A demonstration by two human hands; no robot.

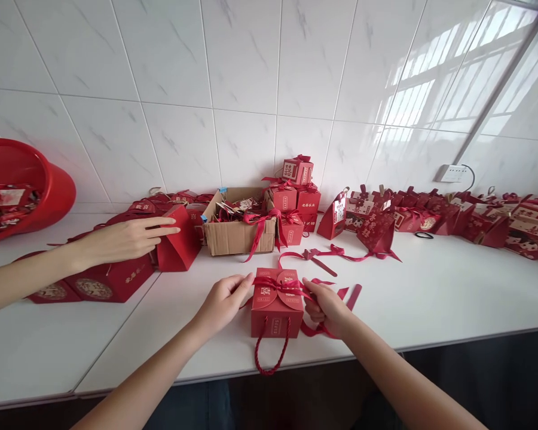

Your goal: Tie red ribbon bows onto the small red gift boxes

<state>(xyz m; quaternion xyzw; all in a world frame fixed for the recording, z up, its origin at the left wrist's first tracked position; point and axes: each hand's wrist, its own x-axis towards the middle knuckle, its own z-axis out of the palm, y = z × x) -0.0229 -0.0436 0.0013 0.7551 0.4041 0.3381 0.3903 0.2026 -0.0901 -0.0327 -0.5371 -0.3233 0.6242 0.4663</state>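
A red gift box with gold print stands near the table's front edge, its twisted cord handle hanging over that edge. Across its top runs a red ribbon, crossed or knotted in the middle. At the box's left side, my left hand pinches one end of the ribbon between thumb and fingers. My right hand closes on the other end at the right side, fingers curled. Loose ribbon trails on the table beneath and beside my right hand.
Another person's hand reaches in from the left and touches a red triangular box. Behind stand a cardboard carton and stacked small red boxes. A red bucket lies at far left; more red boxes line the right wall side.
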